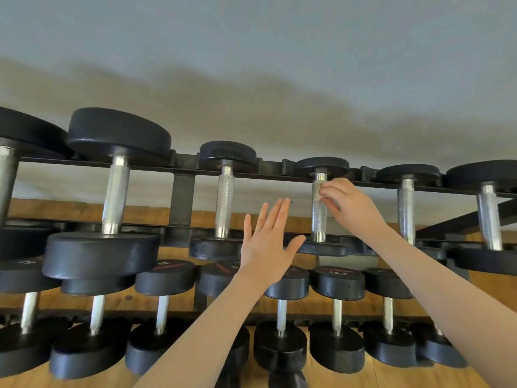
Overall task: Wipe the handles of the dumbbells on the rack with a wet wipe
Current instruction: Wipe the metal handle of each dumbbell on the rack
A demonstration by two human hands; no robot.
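Note:
A black two-tier rack (183, 197) holds black dumbbells with knurled steel handles. My right hand (348, 204) pinches a small wet wipe (317, 191) against the upper part of a top-row dumbbell handle (319, 217). My left hand (270, 242) hovers with fingers straight and spread, holding nothing, in front of the gap between that handle and the handle to its left (223, 204). More top-row handles stand at the left (115, 191) and at the right (406, 211).
A lower row of smaller dumbbells (337, 312) sits below my forearms. A wooden floor (349, 379) lies under the rack and a grey wall (251, 51) rises behind it. A diagonal rack brace (475, 217) crosses at the right.

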